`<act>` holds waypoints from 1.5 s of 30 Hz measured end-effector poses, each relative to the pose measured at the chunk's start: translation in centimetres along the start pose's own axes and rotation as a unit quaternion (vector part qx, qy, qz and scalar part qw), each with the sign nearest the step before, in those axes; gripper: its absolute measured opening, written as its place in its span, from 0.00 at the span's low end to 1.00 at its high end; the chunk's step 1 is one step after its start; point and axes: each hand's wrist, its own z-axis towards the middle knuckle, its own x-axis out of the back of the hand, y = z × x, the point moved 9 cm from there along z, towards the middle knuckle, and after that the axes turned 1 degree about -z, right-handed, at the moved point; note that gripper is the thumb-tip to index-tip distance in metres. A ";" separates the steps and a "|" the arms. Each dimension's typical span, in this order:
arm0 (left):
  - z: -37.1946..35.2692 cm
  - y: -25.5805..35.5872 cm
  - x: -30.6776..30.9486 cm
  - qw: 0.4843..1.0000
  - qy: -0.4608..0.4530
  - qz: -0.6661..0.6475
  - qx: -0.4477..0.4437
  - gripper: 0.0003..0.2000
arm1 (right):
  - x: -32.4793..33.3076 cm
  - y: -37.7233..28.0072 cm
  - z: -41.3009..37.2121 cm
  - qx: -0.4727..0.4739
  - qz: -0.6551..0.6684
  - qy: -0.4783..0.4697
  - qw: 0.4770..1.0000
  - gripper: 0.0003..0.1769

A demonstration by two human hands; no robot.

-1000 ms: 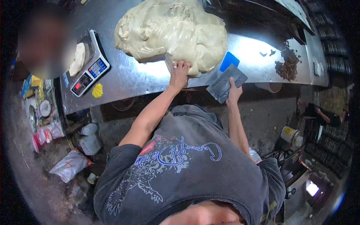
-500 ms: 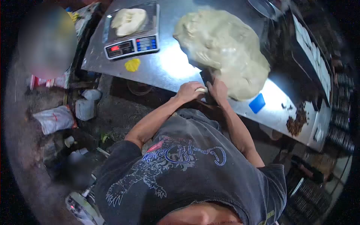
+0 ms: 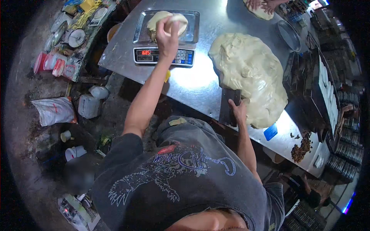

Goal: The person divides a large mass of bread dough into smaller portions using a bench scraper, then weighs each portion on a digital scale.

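My left hand (image 3: 168,42) is raised over the tray of a digital scale (image 3: 163,57), its fingers around a pale dough piece (image 3: 180,26). Another lump of dough (image 3: 155,22) lies on that tray, partly hidden by the hand. The red display appears to read 1685. A dark, flat rectangular dough cutter (image 3: 227,106) is gripped in my right hand (image 3: 239,111) by the table's near edge. The cutter and hand are against the lower left side of a large mass of dough (image 3: 250,73) on the metal table (image 3: 198,92).
A blue plastic scraper (image 3: 271,132) lies below the large dough, with brown crumbs (image 3: 301,148) farther right. Another person's hands (image 3: 262,4) press dough at the far side. A round pan (image 3: 289,35) and a dark rack (image 3: 308,88) stand on the right.
My left hand has gone from the table's edge up to the scale, carrying a dough piece. My right hand remains beside the large dough, with the cutter now plainly visible. The view has shifted.
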 end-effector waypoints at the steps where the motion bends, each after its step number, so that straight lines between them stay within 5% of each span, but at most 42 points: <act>1: 1.3 -0.5 -0.2 1.000 -0.001 -0.022 0.011 0.19 | 0.1 -0.3 -0.1 0.005 0.001 0.008 1.000 0.30; 14: -0.4 4.6 -5.1 0.972 -0.098 -0.188 0.096 0.14 | 2.3 1.1 -4.0 -0.044 0.207 0.006 0.977 0.25; 18: -9.8 6.0 -10.6 0.916 -0.229 -0.230 0.238 0.25 | 6.6 3.8 -4.2 -0.057 0.232 0.098 0.966 0.25; 23: -30.2 -8.2 -13.6 0.841 -0.374 -0.042 0.389 0.15 | 10.3 6.7 -4.1 -0.053 0.260 0.165 0.950 0.25; 24: -33.8 -11.1 -12.2 0.774 -0.395 -0.004 0.495 0.17 | 10.6 7.5 -3.9 -0.045 0.248 0.168 0.953 0.25; 25: -37.1 -16.6 -10.9 0.796 -0.364 0.035 0.482 0.19 | 11.2 5.1 -4.8 -0.041 0.245 0.153 0.956 0.25; 29: -34.9 -10.6 -10.1 0.808 -0.361 0.072 0.461 0.23 | 9.0 -0.4 -4.8 0.060 0.120 0.085 0.987 0.29; 34: -35.6 -13.6 -8.9 0.826 -0.395 0.098 0.390 0.21 | -1.8 -4.3 -3.2 0.083 -0.180 -0.045 0.979 0.26; 38: -33.8 -13.3 -6.6 0.818 -0.371 0.083 0.432 0.17 | -4.4 -6.6 -0.6 0.107 -0.179 -0.028 0.978 0.27; 44: -23.1 -9.3 -4.5 0.877 -0.310 0.092 0.355 0.13 | -5.3 -8.3 4.6 0.077 -0.069 -0.038 0.994 0.35; 45: -18.8 -6.7 -4.2 0.904 -0.298 0.133 0.276 0.13 | -5.6 -8.7 4.6 0.084 -0.055 -0.044 0.994 0.36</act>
